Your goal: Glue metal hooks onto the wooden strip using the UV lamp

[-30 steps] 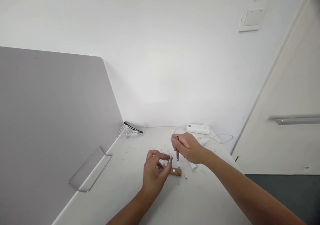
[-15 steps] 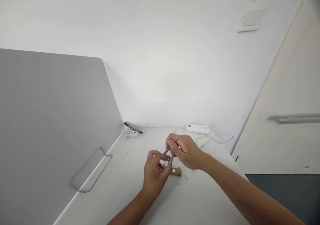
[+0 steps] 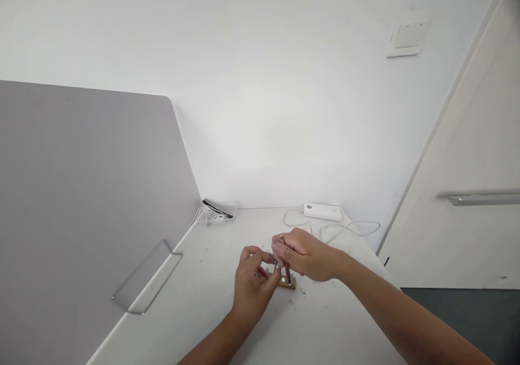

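My right hand (image 3: 303,252) is closed around a slim, pen-like tool (image 3: 287,272) with a dark reddish shaft and shiny ends. The tool points down, its lower end over the right end of a small brownish-yellow block (image 3: 283,282). That block lies on the white table, carries a round white spot and small grey pieces, and is partly covered by my hands. Just left of the tool, my left hand (image 3: 252,281) has thumb and forefinger pinched together. Something small and shiny grey shows at their tips; I cannot tell whether it is a held piece or a nail.
Small dark specks lie on the white table (image 3: 219,300). A white power bank (image 3: 323,212) with a looping cable sits at the back right. A clear tray (image 3: 221,210) with a black item and cables is at the back left, beside a grey panel (image 3: 89,191) and a wire frame (image 3: 148,278).
My right hand has turned and lowered the tool, which now points down at the block rather than toward my left fingertips. My left hand has hardly moved.
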